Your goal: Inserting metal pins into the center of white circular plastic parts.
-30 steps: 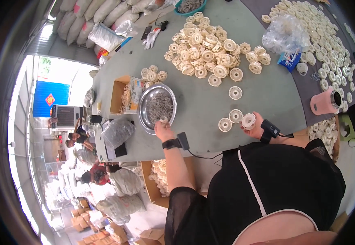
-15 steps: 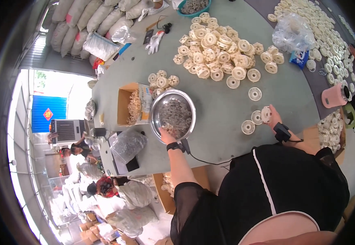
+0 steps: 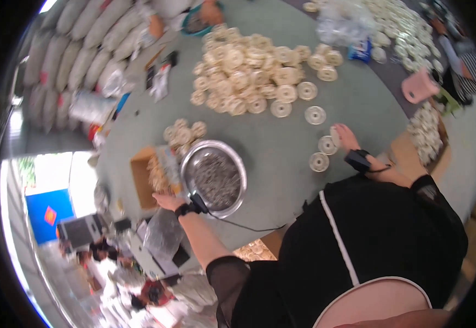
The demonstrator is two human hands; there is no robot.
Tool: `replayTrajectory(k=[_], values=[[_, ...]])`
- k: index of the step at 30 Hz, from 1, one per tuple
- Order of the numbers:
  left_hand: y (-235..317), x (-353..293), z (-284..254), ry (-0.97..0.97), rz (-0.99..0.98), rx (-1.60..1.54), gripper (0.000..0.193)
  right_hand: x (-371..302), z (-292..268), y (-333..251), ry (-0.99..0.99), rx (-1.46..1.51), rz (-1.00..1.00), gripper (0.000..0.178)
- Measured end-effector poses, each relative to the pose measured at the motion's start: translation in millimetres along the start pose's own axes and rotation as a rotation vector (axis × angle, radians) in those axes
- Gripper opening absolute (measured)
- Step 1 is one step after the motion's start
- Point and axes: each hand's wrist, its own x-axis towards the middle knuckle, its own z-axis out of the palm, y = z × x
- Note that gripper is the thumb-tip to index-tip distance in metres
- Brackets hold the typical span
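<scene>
My left hand (image 3: pixel 168 201) is at the near end of a cardboard box (image 3: pixel 141 177) filled with small beige parts (image 3: pixel 157 174). Its fingers look stretched out over the box edge, slightly blurred. Just right of it stands a round metal bowl (image 3: pixel 241 183) of small grey metal pieces (image 3: pixel 215 180). My right hand (image 3: pixel 347 138) has its fingers closed on a cream plastic wheel (image 3: pixel 334 134), seen nearly edge-on. Close beside that hand, two similar wheels (image 3: pixel 319 162) lie flat on the green-grey table (image 3: pixel 273 186); another wheel (image 3: pixel 315 115) lies farther away.
A large heap of cream wheels (image 3: pixel 249 71) covers the far middle. A smaller cluster (image 3: pixel 183 134) sits behind the bowl. At the far edge, another person's hand (image 3: pixel 211 12) is at a teal basin (image 3: pixel 186 24). A pink container (image 3: pixel 419 86) and a carton (image 3: pixel 407 145) are at the right.
My left hand has left the metal bowl and moved to the cardboard box. My right hand still holds a wheel. Other people's hands have appeared at the far edge. The whole view has shifted.
</scene>
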Motion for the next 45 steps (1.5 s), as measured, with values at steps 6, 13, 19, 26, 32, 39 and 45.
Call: replayTrajectory(k=[6,13,19,26,32,39,45], values=[[-75.6,-173.6,84.9,-0.732,0.125,0.316,0.02,19.9,-1.2,3.8,0.261,-0.392,-0.167,0.056],[-126.7,-331.3,139.2,-1.47,0.472,0.832,0.061,30.4,7.4,22.8,-0.121,-0.159,0.007,0.05],[-136.4,-390.0,179.5,-1.612,0.89,1.149,0.085,46.7,-27.5,36.6,-0.064,-0.167,-0.027,0.044],[-187.3,-358.0,146.0,-1.472,1.014,1.209,0.067,60.8,-53.1,11.1,-0.072,-0.161,-0.091,0.042],[-137.2,-372.1,162.7,-1.263,0.792,1.295,0.08,86.2,-39.8,-11.1,-0.16,-0.1,-0.177,0.042],[-158.1,-407.0,228.2,-1.25,0.728,1.363,0.088,121.6,-11.6,-79.8,-0.134,-0.666,-0.718,0.051],[-173.4,-382.3,168.9,-1.295,0.663,1.463,0.081,145.0,8.4,-58.5,-0.308,-0.921,-0.726,0.06]])
